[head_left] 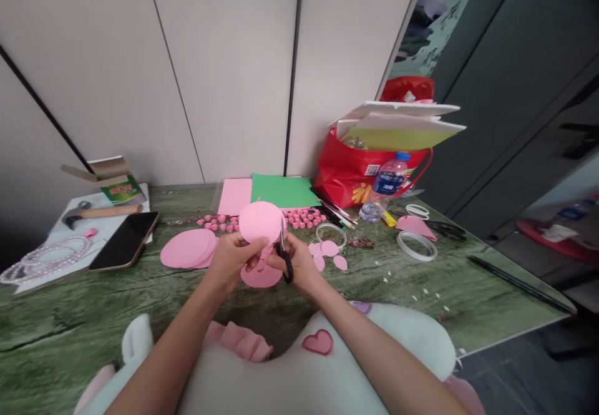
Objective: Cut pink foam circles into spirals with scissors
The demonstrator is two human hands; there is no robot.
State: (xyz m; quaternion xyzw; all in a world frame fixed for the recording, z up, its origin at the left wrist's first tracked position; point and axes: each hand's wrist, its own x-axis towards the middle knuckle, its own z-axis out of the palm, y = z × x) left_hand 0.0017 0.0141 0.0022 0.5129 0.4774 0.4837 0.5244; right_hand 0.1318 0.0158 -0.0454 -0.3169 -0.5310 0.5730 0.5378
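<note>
Pink paper disc [260,221] is finger-pinched in my left hand [231,260], my right hand [302,264] curled around scissors [282,251]; I judge cutting underway, next calling for steady turning.

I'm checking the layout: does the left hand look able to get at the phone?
Probably yes, though the left hand holds a pink paper circle; only a low paper stack lies between it and the phone.

Held in my left hand [228,259], one pink paper disc [259,221]; in my right hand [299,262], black-handled scissors [287,266], blades at the disc's edge. Before me on the green surface [374,287]: stacked pink discs [187,248], a phone [125,240], a hammer [110,211], a clear bottle [386,187] fronting a red bag [337,171].
</note>
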